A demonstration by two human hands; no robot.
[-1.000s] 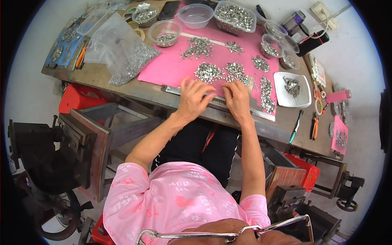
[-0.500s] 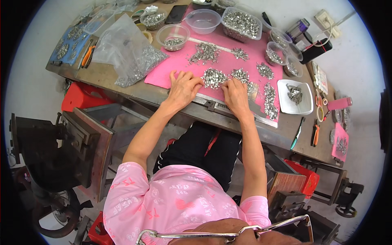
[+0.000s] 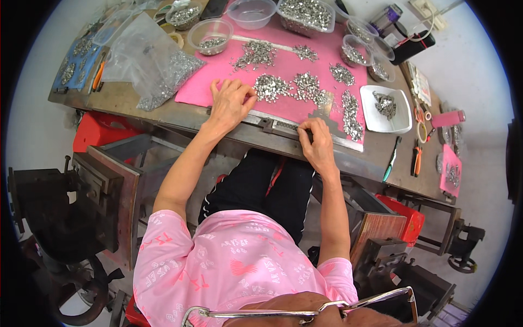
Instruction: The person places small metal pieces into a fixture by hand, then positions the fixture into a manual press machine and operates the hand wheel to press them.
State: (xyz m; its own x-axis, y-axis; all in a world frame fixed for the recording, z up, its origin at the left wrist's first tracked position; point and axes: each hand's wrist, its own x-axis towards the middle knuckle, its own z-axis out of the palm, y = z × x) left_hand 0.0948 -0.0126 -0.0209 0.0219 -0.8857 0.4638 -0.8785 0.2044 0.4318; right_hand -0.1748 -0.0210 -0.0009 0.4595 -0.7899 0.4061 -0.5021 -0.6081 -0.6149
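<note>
My left hand [image 3: 231, 103] rests at the pink mat's [image 3: 195, 87] near edge, fingers bent and drawn together beside a pile of small silvery metal pieces [image 3: 271, 88]. Anything between its fingertips is too small to make out. My right hand [image 3: 318, 143] is at the table's front edge, thumb and fingers curled in at the right end of a narrow slotted metal jig [image 3: 284, 126]. Whatever it pinches is hidden. Just beyond the right hand lies a flat stepped metal plate [image 3: 328, 121]. Another pile of metal pieces [image 3: 308, 87] sits past the jig.
A plastic bag of pieces [image 3: 163, 73] lies left of the mat. Clear tubs [image 3: 251, 13] line the back. On the right are a white dish [image 3: 387, 111], a toothbrush [image 3: 392, 159] and orange-handled pliers [image 3: 417, 159]. Below the table stand red stools [image 3: 103, 129].
My right hand has moved from the piles back toward me, to the jig at the table edge. The left hand stays beside its pile. The whole view has shifted slightly.
</note>
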